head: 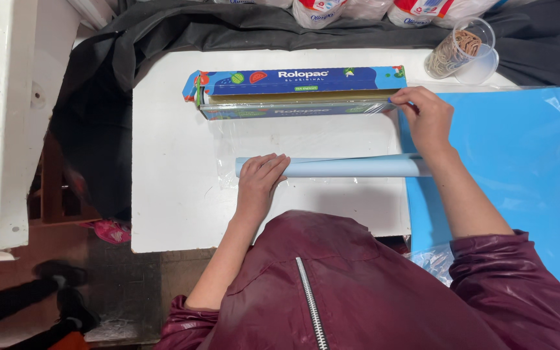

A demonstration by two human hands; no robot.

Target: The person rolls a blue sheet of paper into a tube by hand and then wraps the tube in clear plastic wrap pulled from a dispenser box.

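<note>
1. Left hand (262, 176): centre of frame, palm down, fingers together and gently curved over the left end of a rolled light-blue paper tube (351, 166). It presses flat on the roll rather than wrapping round it.

2. Right hand (428, 120): upper right of centre, fingers bent and pinched at the right end of the cling film box (296, 93). The fingertips meet on the edge of the film or the box corner; which of the two cannot be told.

3. Paper tube: lies horizontally across the middle of the white board (176, 194), just below the box and parallel to it. Its right end passes under the right wrist.

4. Clear cling film sheet (306, 133): drawn out from the box toward the bottom of the frame, lying flat on the board, with the tube resting on it.

5. Cling film box: long, blue, lid open, upper centre of frame, lying lengthwise on the board.

6. Blue paper sheet (526, 175): right side of frame, flat, its left edge beside the board.

7. Clear plastic cup (463, 46): upper right, tipped on its side, holding rubber bands, just above the blue sheet.

8. Dark cloth (163, 39): along the top and upper left, behind the board.

9. Maroon jacket (358, 291): bottom centre, sleeves pushed up past the forearms.
</note>
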